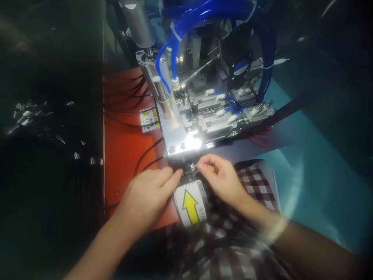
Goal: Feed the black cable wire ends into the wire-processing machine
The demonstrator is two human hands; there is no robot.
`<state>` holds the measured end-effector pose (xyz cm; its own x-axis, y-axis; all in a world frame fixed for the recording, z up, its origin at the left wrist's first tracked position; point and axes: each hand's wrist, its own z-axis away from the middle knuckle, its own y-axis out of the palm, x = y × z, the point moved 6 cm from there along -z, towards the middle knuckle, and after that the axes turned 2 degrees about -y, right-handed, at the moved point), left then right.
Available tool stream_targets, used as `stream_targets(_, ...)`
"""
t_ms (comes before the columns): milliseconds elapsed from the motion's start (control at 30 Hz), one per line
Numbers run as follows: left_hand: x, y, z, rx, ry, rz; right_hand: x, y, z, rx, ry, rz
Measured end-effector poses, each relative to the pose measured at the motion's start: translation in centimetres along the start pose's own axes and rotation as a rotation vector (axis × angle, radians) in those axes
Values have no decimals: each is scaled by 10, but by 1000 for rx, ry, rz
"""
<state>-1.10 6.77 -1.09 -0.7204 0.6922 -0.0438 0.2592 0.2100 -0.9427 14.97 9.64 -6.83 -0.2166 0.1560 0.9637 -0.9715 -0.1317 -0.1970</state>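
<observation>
My left hand [148, 194] rests on the orange machine base [122, 155], fingers curled, with the fingertips pressed against a small dark fixture [188, 171] at the machine's front. My right hand [220, 175] comes in from the right, thumb and forefinger pinched on a thin wire end [196, 167] at that same fixture. Just below the fixture lies a white plate with a yellow arrow [190, 202] pointing toward the machine. What the left fingers hold, if anything, is too small to make out.
A metal machine [186, 116] with blue air hoses [221, 15] and a steel cylinder [140, 23] stands behind the hands. Black cables [145, 155] cross the orange base. Small shiny metal parts [26, 116] lie in the dark at left. A checked cloth [256, 182] covers my lap.
</observation>
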Motion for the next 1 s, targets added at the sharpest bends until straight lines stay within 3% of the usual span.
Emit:
stream_targets(667,1,2,0,0,9,-4,-3,4,2,-17,-11,36)
stream_targets(833,1,2,1,-10,9,-8,-7,2,1,22,55,-1)
stream_targets(1000,1,3,0,9,10,-4,-5,-8,1,-48,7,13)
